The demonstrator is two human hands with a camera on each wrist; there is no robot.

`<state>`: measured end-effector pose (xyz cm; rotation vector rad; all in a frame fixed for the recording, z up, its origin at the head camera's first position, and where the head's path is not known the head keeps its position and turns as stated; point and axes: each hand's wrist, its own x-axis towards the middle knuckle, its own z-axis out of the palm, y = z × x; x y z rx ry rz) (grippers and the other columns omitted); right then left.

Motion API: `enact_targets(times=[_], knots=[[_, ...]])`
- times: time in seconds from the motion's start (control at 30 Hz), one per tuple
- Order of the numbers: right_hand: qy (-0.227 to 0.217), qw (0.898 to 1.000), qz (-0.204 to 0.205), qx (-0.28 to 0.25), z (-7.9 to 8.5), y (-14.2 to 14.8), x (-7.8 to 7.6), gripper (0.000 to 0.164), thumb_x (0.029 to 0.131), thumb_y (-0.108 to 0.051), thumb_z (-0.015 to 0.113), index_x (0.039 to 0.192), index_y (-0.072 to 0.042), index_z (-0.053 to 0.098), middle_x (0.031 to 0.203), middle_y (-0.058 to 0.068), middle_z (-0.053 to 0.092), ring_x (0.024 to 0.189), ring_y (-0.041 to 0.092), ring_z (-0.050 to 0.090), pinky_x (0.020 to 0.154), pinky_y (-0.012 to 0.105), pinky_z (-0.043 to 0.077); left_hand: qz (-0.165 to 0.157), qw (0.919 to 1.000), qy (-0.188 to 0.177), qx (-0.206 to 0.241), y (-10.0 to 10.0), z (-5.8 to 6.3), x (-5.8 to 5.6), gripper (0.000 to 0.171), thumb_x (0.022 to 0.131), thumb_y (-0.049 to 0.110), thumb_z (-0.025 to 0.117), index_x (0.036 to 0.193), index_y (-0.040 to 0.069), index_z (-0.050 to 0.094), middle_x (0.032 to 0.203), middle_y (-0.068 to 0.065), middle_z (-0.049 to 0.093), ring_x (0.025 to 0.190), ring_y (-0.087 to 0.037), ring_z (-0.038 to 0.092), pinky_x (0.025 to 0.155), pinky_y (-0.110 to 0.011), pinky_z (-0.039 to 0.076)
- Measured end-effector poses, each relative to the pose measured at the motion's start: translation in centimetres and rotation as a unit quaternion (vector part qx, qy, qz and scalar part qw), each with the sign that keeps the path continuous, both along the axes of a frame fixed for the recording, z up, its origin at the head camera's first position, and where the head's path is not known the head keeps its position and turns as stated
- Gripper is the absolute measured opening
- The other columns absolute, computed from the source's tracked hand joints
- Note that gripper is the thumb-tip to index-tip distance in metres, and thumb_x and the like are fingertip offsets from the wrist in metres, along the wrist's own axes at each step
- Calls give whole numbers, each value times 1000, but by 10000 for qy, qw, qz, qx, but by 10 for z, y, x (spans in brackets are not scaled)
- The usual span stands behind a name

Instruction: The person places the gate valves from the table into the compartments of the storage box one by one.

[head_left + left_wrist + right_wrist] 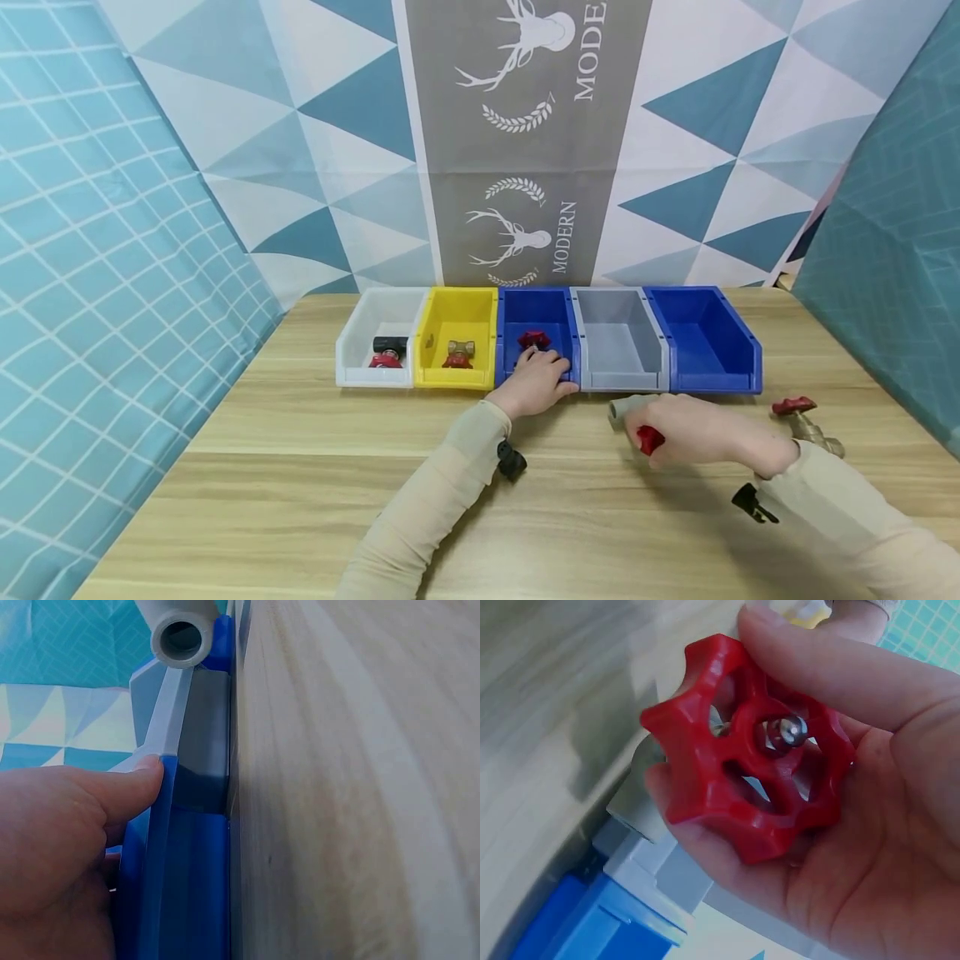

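My left hand is at the front of the middle blue bin. In the left wrist view its thumb lies along the bin's rim, and the other fingers are behind the front wall, partly hidden. A valve with a red handwheel sits in that bin, just beyond the fingers. My right hand grips a grey valve in front of the grey bin. Its red handwheel faces the right wrist camera, between thumb and fingers. The grey pipe end points left.
A white bin holds a black valve, and a yellow bin holds a brass valve. Another blue bin ends the row at right. One brass valve with a red handwheel lies on the wooden table.
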<state>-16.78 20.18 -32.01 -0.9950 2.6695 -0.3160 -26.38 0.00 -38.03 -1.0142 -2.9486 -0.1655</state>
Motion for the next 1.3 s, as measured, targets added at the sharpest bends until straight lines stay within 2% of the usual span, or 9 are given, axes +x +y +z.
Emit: enact_targets(times=[0.13,0.37,0.5,0.77,1.0,1.3], knots=[[-94,9998,-144,114,4,2,-2,22,68,-12,69,73,-23,50,69,-13,46,63,7,43,54,21,37,-39,10000,-74,-28,-1,1,1,46,86,46,36,118,15,48,119,-2,46,113,-19,38,100,-42,16],[-85,9999,-136,13,13,5,-7,24,69,-15,69,75,-29,50,71,-14,48,65,5,45,55,20,40,-25,9999,-129,-57,0,-3,2,46,86,45,38,120,15,47,120,-1,46,113,-19,38,100,-43,15],[64,9999,-155,44,23,6,-13,22,71,-18,68,76,-27,48,72,-12,47,64,7,44,55,21,39,-10,9999,-12,-117,1,-4,0,45,86,45,38,119,16,47,119,-1,46,112,-18,39,100,-44,16],[353,9979,-516,191,40,7,-33,19,72,-19,67,81,-21,50,71,-9,48,64,9,44,55,24,38,4,10000,43,-71,1,-1,-1,46,85,46,38,118,16,48,119,-1,47,112,-18,39,100,-44,16],[389,9975,-571,169,42,9,-46,17,73,-16,66,82,-17,51,71,-7,49,64,10,45,56,24,38,34,10000,36,-75,0,0,-1,47,85,47,38,119,16,48,119,-1,47,112,-19,39,100,-44,16],[501,9967,-635,-4,35,10,-63,15,75,-18,64,86,-14,54,70,-4,48,63,12,44,54,25,37,-11,9998,150,-97,-1,1,1,45,86,46,38,118,15,48,118,-1,48,111,-18,41,99,-44,18]])
